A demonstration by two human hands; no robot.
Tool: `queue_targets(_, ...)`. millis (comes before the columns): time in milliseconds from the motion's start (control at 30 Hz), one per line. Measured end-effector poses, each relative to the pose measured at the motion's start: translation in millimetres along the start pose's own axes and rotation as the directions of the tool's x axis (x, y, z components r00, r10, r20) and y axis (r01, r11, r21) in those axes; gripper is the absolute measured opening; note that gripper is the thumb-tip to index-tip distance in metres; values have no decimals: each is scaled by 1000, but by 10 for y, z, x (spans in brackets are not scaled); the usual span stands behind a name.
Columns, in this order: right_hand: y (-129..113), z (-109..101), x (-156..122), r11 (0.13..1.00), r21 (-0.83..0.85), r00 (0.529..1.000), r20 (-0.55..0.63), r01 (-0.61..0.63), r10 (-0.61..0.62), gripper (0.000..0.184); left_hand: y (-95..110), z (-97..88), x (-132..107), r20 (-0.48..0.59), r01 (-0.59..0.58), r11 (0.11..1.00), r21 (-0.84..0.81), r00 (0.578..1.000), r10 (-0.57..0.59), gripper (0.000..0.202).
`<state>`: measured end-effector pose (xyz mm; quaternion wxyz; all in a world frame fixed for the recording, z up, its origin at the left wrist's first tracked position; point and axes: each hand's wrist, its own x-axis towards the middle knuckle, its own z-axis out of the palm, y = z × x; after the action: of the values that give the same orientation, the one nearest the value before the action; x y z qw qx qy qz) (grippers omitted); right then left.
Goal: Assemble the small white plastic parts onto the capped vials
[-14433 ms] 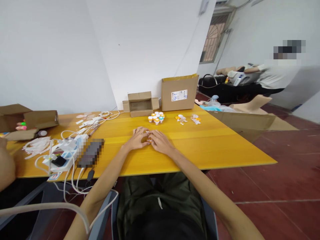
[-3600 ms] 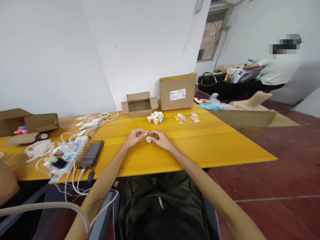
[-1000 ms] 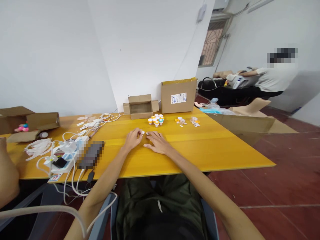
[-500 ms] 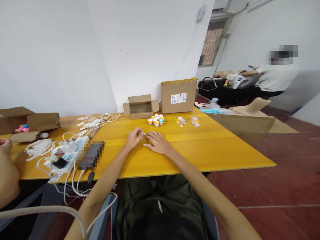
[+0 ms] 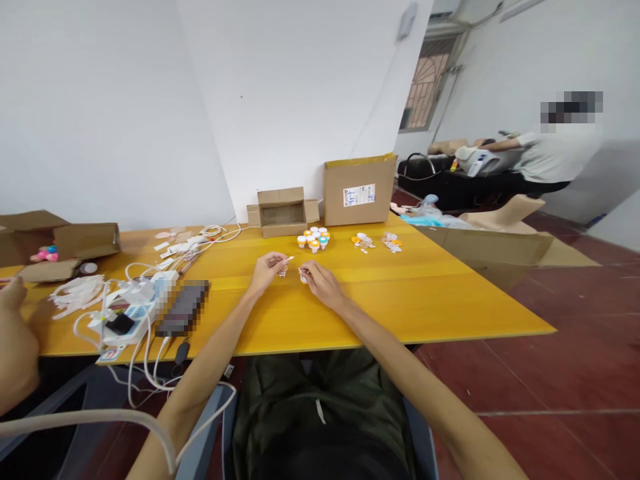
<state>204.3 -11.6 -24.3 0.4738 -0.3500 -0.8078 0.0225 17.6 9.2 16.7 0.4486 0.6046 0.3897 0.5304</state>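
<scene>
Over the middle of the yellow table [image 5: 400,300], my left hand [image 5: 266,273] pinches a small white plastic piece [image 5: 283,272] between thumb and fingers, with a thin white tip sticking out toward the right. A short gap away, my right hand [image 5: 323,283] is closed on another small whitish piece [image 5: 303,278], partly covered by the fingers. Both pieces are too small to name. Just beyond the hands stands a cluster of small round items [image 5: 314,239] with white tops and orange or blue rims.
Small orange, clear and white parts [image 5: 363,241] lie in two groups to the right. Behind are an open carton [image 5: 283,217] and a larger box [image 5: 360,193]. On the left are a power strip [image 5: 133,313], cables, a phone [image 5: 183,308] and a co-worker's arm [image 5: 17,347].
My hands have moved apart. My right hand has gone from flat, spread fingers on the table to a pinch on a small piece; the left still holds its white piece.
</scene>
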Motion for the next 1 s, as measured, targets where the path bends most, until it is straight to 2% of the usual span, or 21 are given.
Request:
queue_targets(233, -8, 13, -6, 997, 78, 997, -73, -5, 10, 17, -17, 47, -19, 71, 45, 999, -18, 997, -43, 33)
queue_targets(500, -6, 19, -5, 990, 135, 995, -98, 32, -19, 23, -36, 53, -37, 154, 46, 999, 5, 987, -46, 32)
queue_targets(800, 39, 25, -23, 993, 114, 998, -61, 25, -18, 40, 8, 58, -52, 138, 77, 997, -21, 988, -73, 35)
queue_targets(1000, 34, 30, -12, 994, 103, 995, -98, 23, -13, 33, 35, 76, -58, 124, 90, 995, -29, 989, -86, 35)
